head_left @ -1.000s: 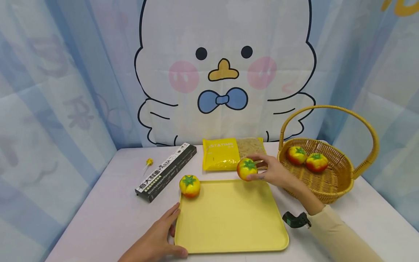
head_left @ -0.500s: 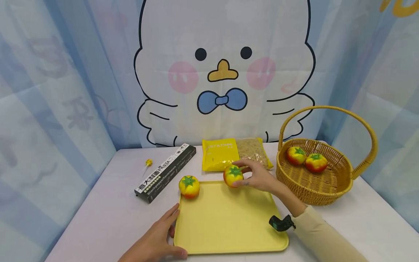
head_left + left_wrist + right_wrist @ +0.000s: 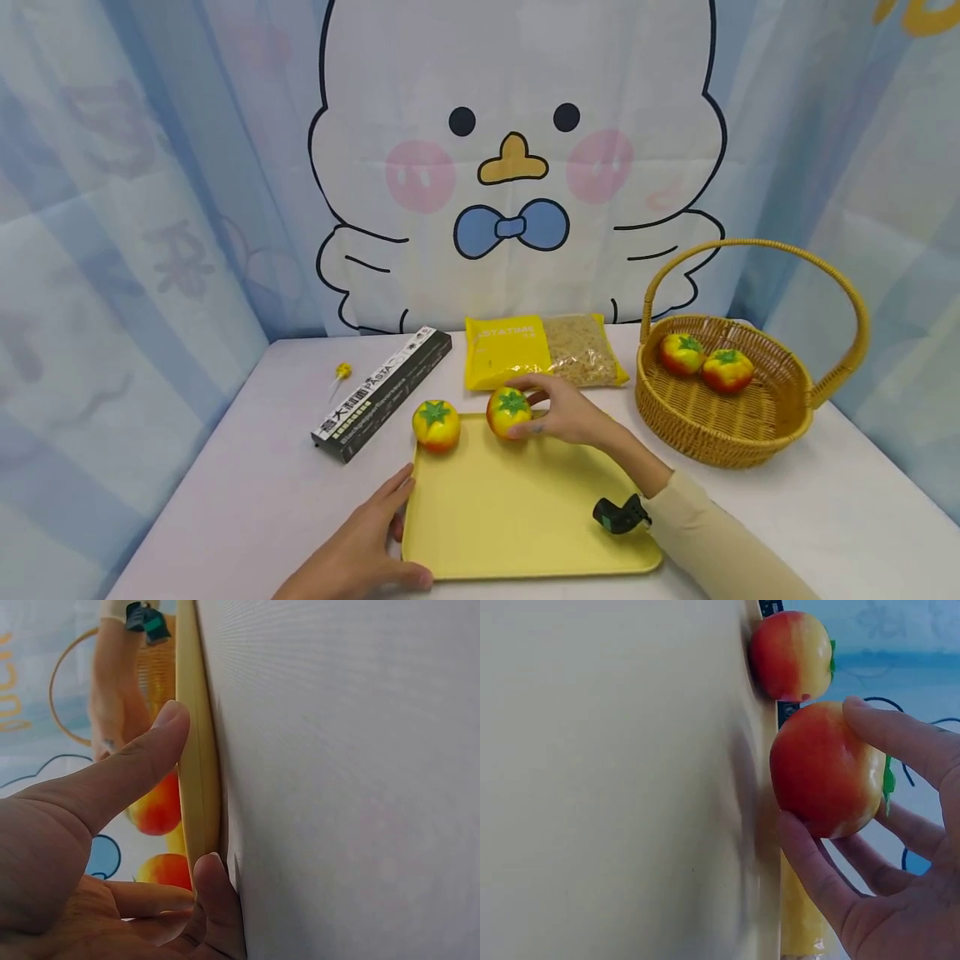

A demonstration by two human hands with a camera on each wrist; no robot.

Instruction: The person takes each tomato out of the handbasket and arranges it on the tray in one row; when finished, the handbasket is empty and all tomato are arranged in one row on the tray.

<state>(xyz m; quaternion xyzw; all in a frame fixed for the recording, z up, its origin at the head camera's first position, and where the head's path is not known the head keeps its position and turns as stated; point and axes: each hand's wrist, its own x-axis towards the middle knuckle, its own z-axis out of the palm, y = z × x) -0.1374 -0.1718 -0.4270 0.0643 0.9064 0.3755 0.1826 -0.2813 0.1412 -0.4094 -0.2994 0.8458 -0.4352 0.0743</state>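
Observation:
My right hand (image 3: pixel 562 410) pinches a yellow-red tomato (image 3: pixel 509 413) with a green star-shaped top, close over the far edge of the yellow tray (image 3: pixel 525 508). In the right wrist view, the thumb and fingers lie around the sides of this held tomato (image 3: pixel 826 769). Just left of it, another tomato (image 3: pixel 437 426) sits at the tray's far left corner. My left hand (image 3: pixel 360 542) rests against the tray's left side, fingers spread. Seen from the left wrist, its thumb (image 3: pixel 142 761) touches the tray rim (image 3: pixel 196 750).
A wicker basket (image 3: pixel 723 454) with a tall handle stands at the right, two tomatoes (image 3: pixel 705 364) inside. Behind the tray lies a yellow pasta bag (image 3: pixel 510 354). Left of it are a long black-and-white pasta box (image 3: pixel 382 396) and a small yellow lollipop (image 3: pixel 342 372).
My right hand has carried the held tomato leftward along the tray's far edge, nearer the corner tomato. The left hand and the tray stay where they were.

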